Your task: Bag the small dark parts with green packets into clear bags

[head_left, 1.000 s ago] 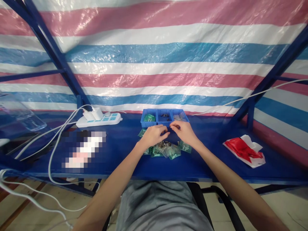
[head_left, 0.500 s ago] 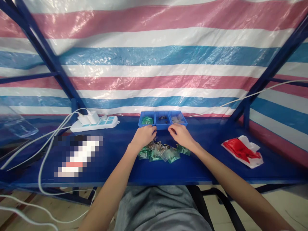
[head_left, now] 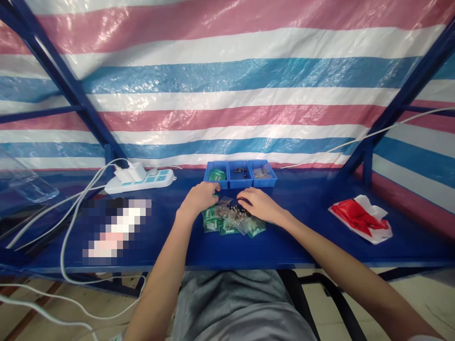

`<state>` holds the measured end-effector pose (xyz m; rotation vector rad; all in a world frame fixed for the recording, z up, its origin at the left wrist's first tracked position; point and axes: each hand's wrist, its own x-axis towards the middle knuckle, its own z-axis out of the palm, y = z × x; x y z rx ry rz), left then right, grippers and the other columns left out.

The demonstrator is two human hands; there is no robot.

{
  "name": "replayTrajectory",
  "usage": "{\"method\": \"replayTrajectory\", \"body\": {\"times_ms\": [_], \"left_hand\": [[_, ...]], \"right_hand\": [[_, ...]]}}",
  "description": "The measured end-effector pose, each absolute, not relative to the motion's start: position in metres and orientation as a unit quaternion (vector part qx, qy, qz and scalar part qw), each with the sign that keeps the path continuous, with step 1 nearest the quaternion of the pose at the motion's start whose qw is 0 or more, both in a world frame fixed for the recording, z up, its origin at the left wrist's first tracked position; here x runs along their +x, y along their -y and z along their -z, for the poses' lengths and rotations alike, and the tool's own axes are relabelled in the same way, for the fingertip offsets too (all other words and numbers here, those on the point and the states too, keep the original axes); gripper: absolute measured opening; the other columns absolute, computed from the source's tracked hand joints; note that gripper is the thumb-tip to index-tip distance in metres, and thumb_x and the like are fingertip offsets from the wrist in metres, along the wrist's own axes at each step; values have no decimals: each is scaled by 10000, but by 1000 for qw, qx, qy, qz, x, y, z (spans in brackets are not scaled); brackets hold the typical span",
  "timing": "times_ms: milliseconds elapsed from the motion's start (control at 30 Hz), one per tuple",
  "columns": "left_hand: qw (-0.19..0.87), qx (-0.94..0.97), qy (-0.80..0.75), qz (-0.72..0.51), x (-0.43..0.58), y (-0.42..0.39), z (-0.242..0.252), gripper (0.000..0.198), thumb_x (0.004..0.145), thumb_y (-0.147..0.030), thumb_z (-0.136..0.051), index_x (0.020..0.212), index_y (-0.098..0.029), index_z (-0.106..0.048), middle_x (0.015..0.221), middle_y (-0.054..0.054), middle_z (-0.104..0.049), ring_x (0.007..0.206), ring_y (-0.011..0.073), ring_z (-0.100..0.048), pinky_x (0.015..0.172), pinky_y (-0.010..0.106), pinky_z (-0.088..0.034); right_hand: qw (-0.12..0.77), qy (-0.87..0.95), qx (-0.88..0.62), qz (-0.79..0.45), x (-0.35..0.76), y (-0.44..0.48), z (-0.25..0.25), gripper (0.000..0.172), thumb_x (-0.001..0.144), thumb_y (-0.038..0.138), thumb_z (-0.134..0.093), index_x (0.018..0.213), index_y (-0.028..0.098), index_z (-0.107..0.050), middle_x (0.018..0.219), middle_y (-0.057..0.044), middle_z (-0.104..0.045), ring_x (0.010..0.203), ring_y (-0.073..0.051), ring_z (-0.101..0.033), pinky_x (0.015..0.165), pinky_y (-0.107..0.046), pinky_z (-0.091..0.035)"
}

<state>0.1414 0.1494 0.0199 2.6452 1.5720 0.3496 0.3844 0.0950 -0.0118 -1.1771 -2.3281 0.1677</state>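
A heap of small clear bags [head_left: 234, 220] lies on the blue table, with green circuit boards [head_left: 210, 226] and small metal and black parts among them. My left hand [head_left: 201, 196] is at the heap's upper left, its fingers curled, and a bit of green shows between thumb and fingertips. Over the heap's upper right, my right hand [head_left: 261, 203] has its thumb and fingers apart, palm down. Just beyond both hands stands a blue three-part tray [head_left: 240, 184]. Green pieces lie in its left compartment, small dark parts in the middle and clear bags in the right.
A white power strip [head_left: 158, 180] with plugged-in chargers and looping white cables sits at the left. On the right lies a red and white plastic bag [head_left: 360, 219]. A clear bottle [head_left: 37, 187] rests at the far left. Striped sheeting hangs behind the table [head_left: 302, 246].
Both hands have drawn back from the tray's front edge towards the heap, the left one shifting left. My right hand's fingers have spread over the parts. The view has shifted slightly.
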Motion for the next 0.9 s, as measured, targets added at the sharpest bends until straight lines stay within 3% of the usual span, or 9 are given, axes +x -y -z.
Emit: {"method": "replayTrajectory", "body": {"times_ms": [167, 433, 667, 900], "left_hand": [[57, 868, -480, -114, 141, -154, -11, 285, 717, -175, -681, 992, -245, -691, 1020, 64, -735, 937, 273, -690, 743, 320, -502], [57, 863, -497, -76, 143, -150, -16, 291, 652, -15, -575, 871, -206, -571, 916, 71, -666, 810, 223, -631, 609, 280, -389], [30, 873, -479, -90, 153, -142, -20, 358, 684, 80, -462, 907, -191, -533, 939, 96, -634, 831, 222, -610, 669, 304, -384], [-19, 870, -453, -194, 161, -140, -18, 345, 750, 68, -421, 953, -184, -542, 910, 92, -622, 769, 220, -602, 662, 314, -407]], "right_hand": [[252, 864, -429, -73, 385, -96, 11, 213, 1018, 237, -504, 1088, 203, -702, 1040, -108, -717, 1036, -263, -633, 860, -379, -492], [266, 838, -466, -98, 384, -96, 11, 219, 1004, 240, -542, 1179, 175, -659, 978, -102, -717, 954, -238, -644, 803, -338, -486], [258, 837, -472, -100, 384, -99, 12, 197, 1006, 239, -532, 1127, 156, -664, 995, -107, -712, 937, -223, -645, 837, -331, -471], [269, 833, -471, -109, 383, -96, 9, 173, 993, 220, -541, 1088, 162, -672, 964, -103, -715, 933, -233, -644, 823, -338, -471]]}}
